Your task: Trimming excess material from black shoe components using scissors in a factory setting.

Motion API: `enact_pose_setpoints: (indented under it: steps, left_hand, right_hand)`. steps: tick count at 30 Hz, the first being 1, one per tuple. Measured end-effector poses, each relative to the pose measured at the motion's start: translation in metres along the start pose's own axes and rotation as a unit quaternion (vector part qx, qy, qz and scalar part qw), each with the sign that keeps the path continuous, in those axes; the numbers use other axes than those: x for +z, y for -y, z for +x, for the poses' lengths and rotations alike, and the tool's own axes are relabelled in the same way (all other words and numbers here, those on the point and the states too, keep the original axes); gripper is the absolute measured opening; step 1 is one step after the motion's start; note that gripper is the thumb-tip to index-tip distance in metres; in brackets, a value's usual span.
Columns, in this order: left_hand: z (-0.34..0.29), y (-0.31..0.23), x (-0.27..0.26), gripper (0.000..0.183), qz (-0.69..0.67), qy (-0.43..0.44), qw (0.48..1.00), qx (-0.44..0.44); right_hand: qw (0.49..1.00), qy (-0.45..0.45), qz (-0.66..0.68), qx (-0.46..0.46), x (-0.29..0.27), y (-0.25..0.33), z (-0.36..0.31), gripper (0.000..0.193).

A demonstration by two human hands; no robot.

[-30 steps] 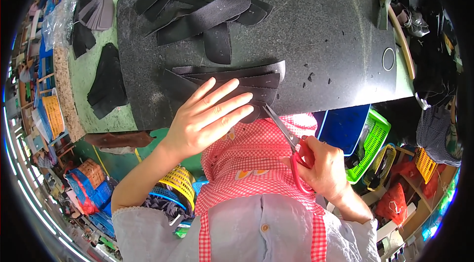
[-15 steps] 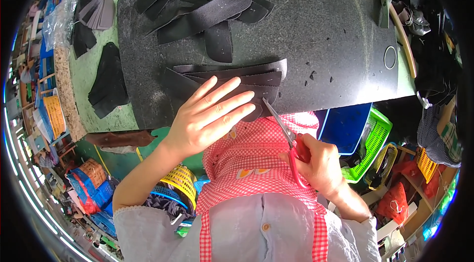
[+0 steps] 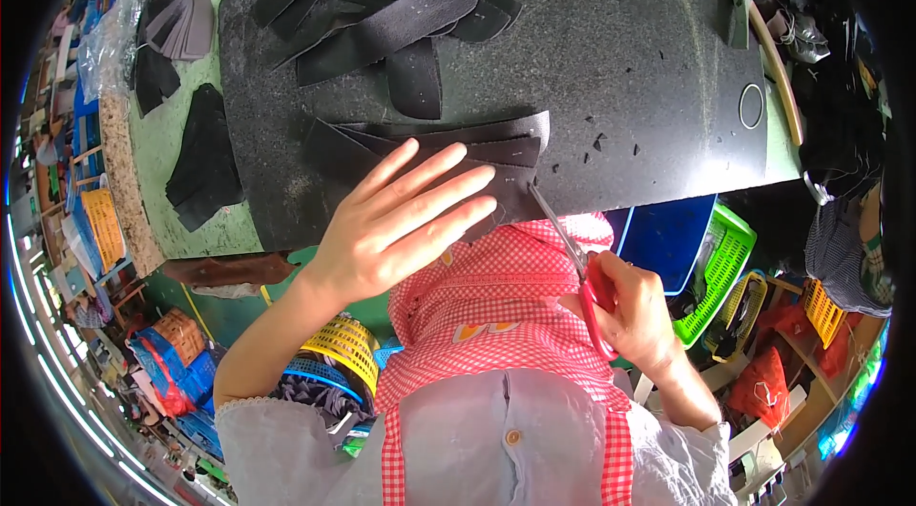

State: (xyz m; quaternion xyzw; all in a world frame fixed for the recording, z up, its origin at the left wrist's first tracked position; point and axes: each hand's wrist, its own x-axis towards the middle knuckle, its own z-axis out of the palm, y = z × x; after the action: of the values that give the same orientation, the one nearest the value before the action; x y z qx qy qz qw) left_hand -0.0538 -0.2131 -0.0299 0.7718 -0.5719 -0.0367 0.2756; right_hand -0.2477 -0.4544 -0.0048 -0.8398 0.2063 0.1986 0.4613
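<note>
My left hand lies palm down with its fingers spread over several black strips, fanned out near the front edge of the dark mat. Part of the strips is hidden under that hand. Red-handled scissors are in my right hand, past the table's front edge. Their blades point up and left, with the tip just right of the strips' near end. The blades look nearly closed, and no strip shows between them. Small black scraps are scattered right of the strips.
Farther back on the dark mat is a loose pile of black strips. To the left lie another black stack and a tied grey bundle. A thin ring rests at right. Below stand a blue bin and a green basket.
My right hand and the scissors have shifted right, so the tip has gone from over the strips to beside them. My left hand stays spread in nearly the same place.
</note>
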Motion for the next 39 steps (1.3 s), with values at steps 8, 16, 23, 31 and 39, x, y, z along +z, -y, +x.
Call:
enact_pose_setpoints:
  steps: [8,16,23,31,39]
  left_hand:
    - [-0.002,0.009,-0.001,0.039,-0.031,0.04,0.999,0.004]
    - [0.0,0.009,0.0,0.036,-0.029,0.042,0.999,0.003]
    - [-0.001,0.005,0.0,0.037,-0.005,0.054,0.998,0.008]
    - [0.002,0.001,0.001,0.045,0.005,0.074,0.997,0.0]
    - [0.003,0.001,0.0,0.053,0.01,0.086,0.996,-0.002]
  right_hand:
    - [0.995,-0.036,-0.088,-0.006,-0.003,0.004,-0.008,0.053]
    - [0.995,-0.037,-0.091,-0.013,-0.004,0.011,-0.003,0.049]
    - [0.989,-0.051,-0.14,-0.019,-0.008,0.016,-0.007,0.053]
    - [0.995,-0.034,-0.09,-0.004,-0.007,0.016,-0.004,0.048]
    - [0.992,-0.059,-0.102,-0.038,0.003,0.006,0.002,0.052]
